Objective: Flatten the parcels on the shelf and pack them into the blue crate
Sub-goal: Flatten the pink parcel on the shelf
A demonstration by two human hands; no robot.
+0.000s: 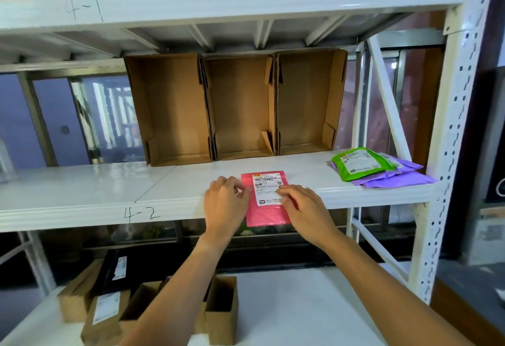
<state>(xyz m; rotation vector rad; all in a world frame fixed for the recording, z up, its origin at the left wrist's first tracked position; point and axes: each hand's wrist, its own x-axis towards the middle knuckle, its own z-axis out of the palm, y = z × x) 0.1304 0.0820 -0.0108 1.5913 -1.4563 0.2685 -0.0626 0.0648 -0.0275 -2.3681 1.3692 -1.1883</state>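
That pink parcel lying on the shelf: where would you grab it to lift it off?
Take the pink parcel by its near end, coming from the front. It lies flat on the shelf, so there is little to grip from above. That near end hangs past the shelf's front edge, which probably leaves room for a thumb on top and fingers underneath.

A pink parcel (266, 214) lies on the white shelf (109, 189), its near end overhanging the front edge. The left hand (225, 199) meets the parcel's left edge with bent fingers; whether it pinches is unclear. The right hand (303, 206) rests its fingertips on the parcel's label (269, 191). Behind the parcel stand three open cardboard boxes (240, 107). To its right, a green parcel (360, 164) lies on purple parcels (396, 177).
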